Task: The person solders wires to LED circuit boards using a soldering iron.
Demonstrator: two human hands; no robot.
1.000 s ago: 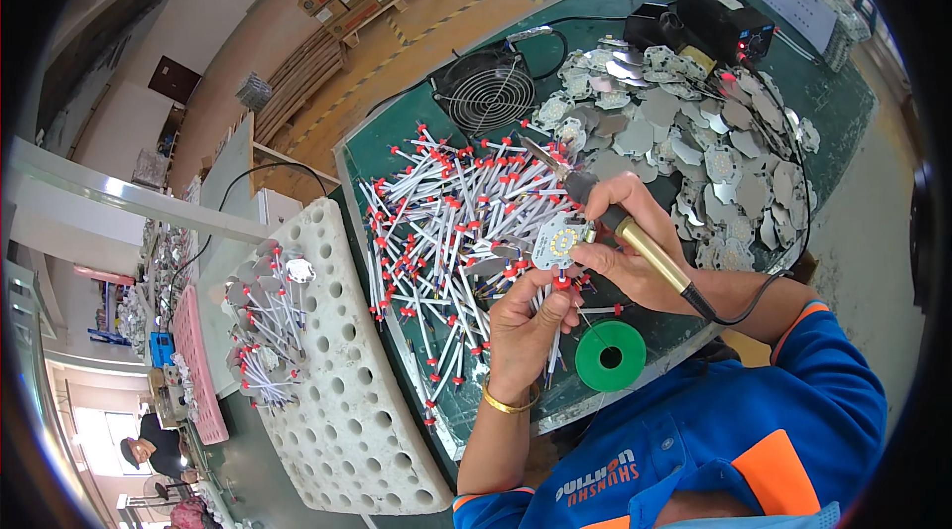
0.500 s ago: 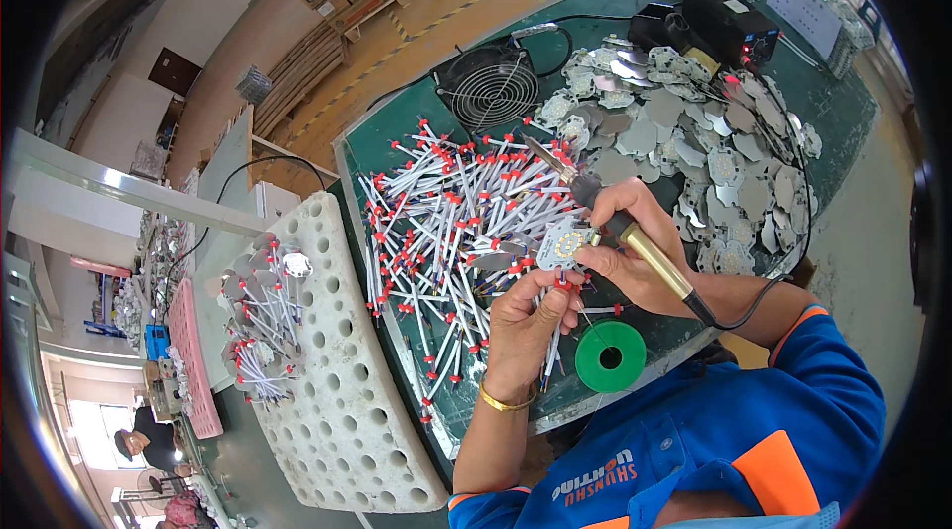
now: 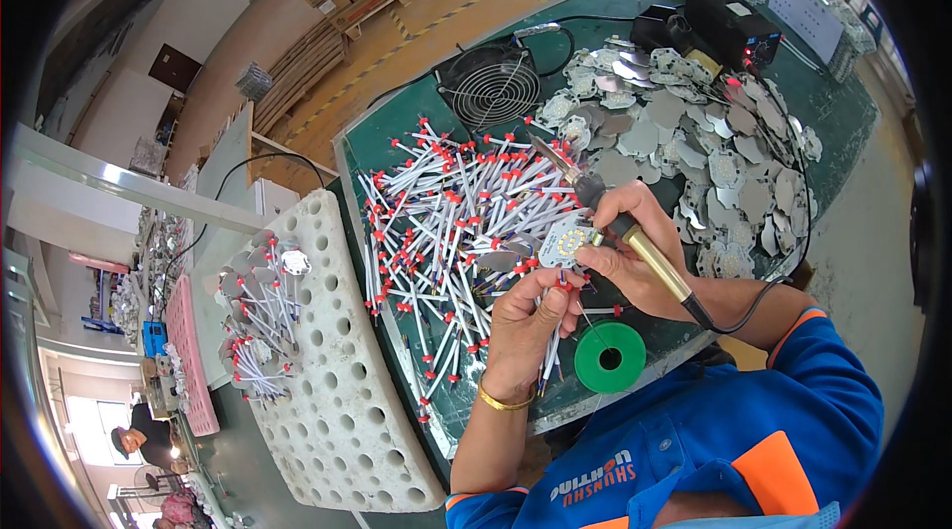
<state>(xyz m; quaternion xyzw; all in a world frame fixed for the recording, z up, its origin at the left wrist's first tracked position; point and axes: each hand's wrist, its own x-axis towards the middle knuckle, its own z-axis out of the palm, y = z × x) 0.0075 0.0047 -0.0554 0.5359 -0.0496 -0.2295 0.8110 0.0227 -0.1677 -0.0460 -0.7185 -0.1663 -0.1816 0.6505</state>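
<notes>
My right hand [image 3: 640, 241] is closed around a soldering iron [image 3: 656, 261], whose tip points up and left. The same hand pinches a small white LED board [image 3: 565, 238] between thumb and finger. Just below the board, my left hand [image 3: 526, 326] is closed on a white cable [image 3: 548, 360] with a red collar, its upper end close to the board's lower edge. A thin wire runs past my left fingertips toward a green spool [image 3: 588, 355]; whether the fingers hold it I cannot tell. Whether the cable's wires touch the board is also hidden by the fingers.
Many white cables [image 3: 446, 202] with red collars lie left of my hands. Behind and right is a heap of metal boards [image 3: 729, 167]. A fan [image 3: 489, 93] and black control box [image 3: 729, 25] stand farther back. At left, a holed white foam slab [image 3: 337, 400] bears finished-looking cable-and-board pieces [image 3: 263, 316].
Both hands have barely moved; the LED board and soldering iron have shifted very slightly. The person in the far left background has moved a little.
</notes>
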